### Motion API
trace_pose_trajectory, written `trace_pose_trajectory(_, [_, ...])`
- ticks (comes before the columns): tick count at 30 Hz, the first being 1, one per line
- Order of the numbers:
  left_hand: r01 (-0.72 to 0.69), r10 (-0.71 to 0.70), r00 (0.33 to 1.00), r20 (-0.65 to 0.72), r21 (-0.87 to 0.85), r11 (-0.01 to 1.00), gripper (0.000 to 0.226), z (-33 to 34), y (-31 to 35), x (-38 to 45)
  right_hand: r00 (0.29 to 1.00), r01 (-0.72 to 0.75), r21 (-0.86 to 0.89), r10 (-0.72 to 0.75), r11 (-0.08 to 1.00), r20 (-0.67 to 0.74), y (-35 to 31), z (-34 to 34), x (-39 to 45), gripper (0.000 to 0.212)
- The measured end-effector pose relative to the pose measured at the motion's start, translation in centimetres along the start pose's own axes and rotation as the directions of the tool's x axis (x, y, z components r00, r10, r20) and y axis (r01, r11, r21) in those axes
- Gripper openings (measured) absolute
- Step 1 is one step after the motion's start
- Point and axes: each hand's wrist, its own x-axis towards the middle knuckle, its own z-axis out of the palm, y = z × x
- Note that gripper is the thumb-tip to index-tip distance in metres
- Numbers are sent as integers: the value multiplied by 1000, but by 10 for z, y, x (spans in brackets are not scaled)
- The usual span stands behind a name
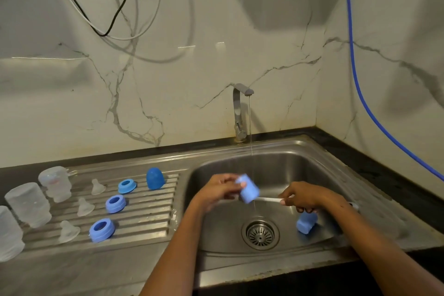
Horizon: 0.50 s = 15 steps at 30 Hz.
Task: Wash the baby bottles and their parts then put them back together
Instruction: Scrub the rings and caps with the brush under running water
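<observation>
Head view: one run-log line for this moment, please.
left hand: holds cap | right hand: grips brush | tap: running

You get one view only, from the camera on your head, wide-angled and bending the edges. It looks forward and down over the sink [300, 149], close enough that both forearms enter from the bottom edge. The tap [240, 113] stands near the centre, the ribbed draining surface [149, 202] runs off to the left, and the marble wall [168, 79] fills the upper half.
</observation>
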Motion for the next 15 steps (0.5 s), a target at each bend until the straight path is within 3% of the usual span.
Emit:
trace_pose_trajectory(2, [-8,6,995,-99,-25,1000,34,-2,4,2,1000,1,4,-1,1000,-11,0,-2,0,26])
trace_pose_trajectory(5, [35,-17,969,-245,71,997,43,-9,7,1,1000,0,-1,0,1000,-18,2,-3,-1,27])
trace_pose_trajectory(9, [-25,4,885,-466,-40,999,38,-49,20,-16,1000,23,15,-22,1000,-10,2,-2,-2,27])
trace_pose_trajectory(15, [74,-75,820,-567,-25,997,41,-116,-11,-56,999,51,10,-51,999,16,3,1,-2,22])
